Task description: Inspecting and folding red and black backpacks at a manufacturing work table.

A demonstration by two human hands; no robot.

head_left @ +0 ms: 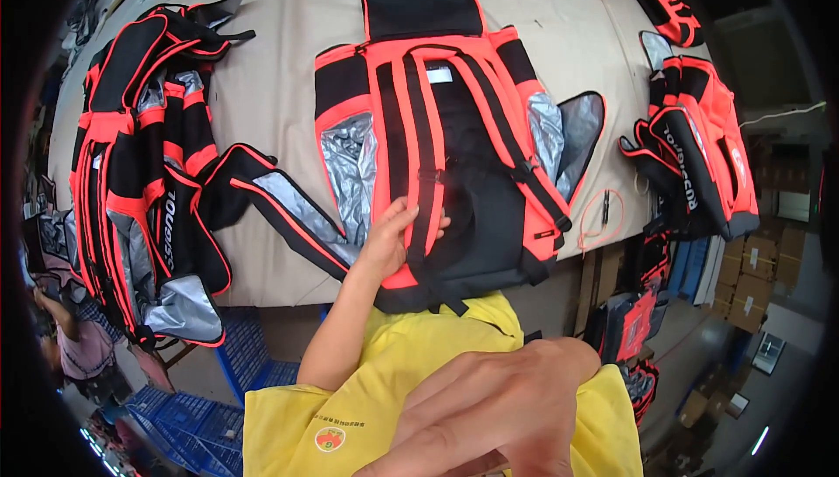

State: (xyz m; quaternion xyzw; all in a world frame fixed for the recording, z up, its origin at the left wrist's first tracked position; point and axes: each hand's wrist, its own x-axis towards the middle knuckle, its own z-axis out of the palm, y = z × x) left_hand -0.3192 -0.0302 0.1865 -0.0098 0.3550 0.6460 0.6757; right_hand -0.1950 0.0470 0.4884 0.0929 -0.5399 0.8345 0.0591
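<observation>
A black and neon-coral backpack (476,215) lies on the table, shoulder straps up, its top flap (423,6) folded out on the far side. Silver lining shows at its sides, where a side flap (580,140) spreads to the right. My left hand (391,239) is closed around the lower part of the left shoulder strap (426,167), fingertips showing on its right side. Large and close, my right hand (498,403) is raised in front of my yellow shirt, away from the backpack. Its fingers stretch toward the lower edge, thumb apart, holding nothing visible; their tips are cut off.
Similar backpacks stand at the left (144,180) and right (699,149) of the table (275,48), with more along its far edge. A small dark tool (606,206) with an orange cord lies at right. Blue crates (197,416) and cardboard boxes (759,258) sit below.
</observation>
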